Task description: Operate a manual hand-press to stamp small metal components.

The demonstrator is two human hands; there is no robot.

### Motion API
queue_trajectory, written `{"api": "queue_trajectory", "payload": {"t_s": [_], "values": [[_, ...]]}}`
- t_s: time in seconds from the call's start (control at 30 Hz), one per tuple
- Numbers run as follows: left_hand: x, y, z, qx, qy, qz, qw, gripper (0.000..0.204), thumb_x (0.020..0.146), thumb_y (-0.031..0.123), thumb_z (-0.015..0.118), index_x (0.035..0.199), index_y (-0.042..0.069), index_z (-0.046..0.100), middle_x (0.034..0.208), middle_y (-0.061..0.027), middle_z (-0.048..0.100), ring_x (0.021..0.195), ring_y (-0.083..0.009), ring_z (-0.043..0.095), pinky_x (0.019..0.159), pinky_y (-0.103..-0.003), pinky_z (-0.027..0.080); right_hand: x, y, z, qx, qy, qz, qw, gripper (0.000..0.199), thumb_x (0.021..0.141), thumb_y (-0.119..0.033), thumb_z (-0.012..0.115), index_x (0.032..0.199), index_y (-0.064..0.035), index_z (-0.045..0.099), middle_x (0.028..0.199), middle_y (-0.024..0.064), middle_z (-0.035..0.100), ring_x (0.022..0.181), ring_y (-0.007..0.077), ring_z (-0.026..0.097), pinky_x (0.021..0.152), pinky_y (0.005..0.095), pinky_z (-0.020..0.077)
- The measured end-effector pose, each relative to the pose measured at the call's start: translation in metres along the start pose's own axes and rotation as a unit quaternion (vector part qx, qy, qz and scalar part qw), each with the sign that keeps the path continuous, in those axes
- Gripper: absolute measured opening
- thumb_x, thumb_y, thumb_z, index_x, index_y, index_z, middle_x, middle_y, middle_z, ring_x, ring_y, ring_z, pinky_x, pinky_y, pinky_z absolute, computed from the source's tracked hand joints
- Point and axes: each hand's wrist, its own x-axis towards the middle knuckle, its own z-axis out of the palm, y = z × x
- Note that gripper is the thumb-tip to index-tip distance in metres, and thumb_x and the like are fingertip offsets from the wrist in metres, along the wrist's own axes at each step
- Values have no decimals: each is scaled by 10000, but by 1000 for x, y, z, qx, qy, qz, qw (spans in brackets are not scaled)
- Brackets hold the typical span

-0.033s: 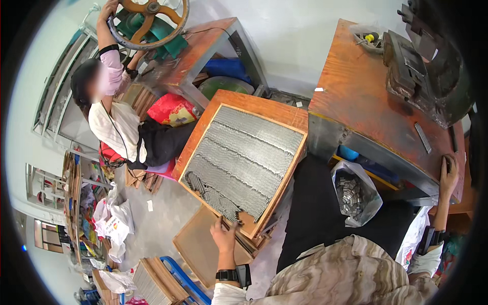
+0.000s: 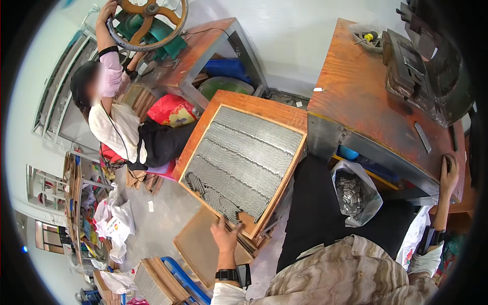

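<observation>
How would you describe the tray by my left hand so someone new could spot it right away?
Find the orange-brown wooden tabletop at the picture's centre, left of the large workbench. On it, just beyond your left hand, sits a shallow wood-rimmed tray. Unlike the bare tan panel lower down, it's nearly covered with rows of thin grey metal pieces.

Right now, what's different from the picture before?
Nothing has visibly changed. The left hand is still at the tray, the right hand is still at the edge of the table, and the other person's hand is still on the wheel.
</observation>
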Motion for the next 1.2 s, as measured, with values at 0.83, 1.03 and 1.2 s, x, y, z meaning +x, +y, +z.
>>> {"api": "queue_trajectory", "payload": {"t_s": [0.83, 1.03, 1.2], "values": [[-16, 18, 26, 211, 45, -4, 976, 299, 755, 233, 633, 1006, 72, 638, 1211, -128, 488, 1130, -340, 405, 871, -528, 342, -3, 12, 5, -12, 2, -35, 999, 169, 875, -68, 539, 1001, 29, 594, 1039, 139, 589, 986, 272, 563, 870, 323, 415], [-4, 40, 48, 154, 107, -149, 971, 338, 764, 313, 647, 985, 58, 639, 1253, -118, 466, 1206, -323, 348, 913, -543, 294, -4, 12, 5, -10, 12, -27, 1000, 163, 877, -68, 533, 991, 28, 599, 1012, 141, 601, 976, 275, 567, 864, 323, 418], [12, 43, 36, 121, 154, -278, 940, 343, 728, 367, 693, 851, 50, 657, 1274, -110, 458, 1232, -295, 335, 956, -566, 237, -3, 4, 3, 10, 1, -22, 1000, 166, 878, -65, 527, 989, 36, 597, 1017, 143, 599, 974, 283, 565, 871, 331, 412]]}}
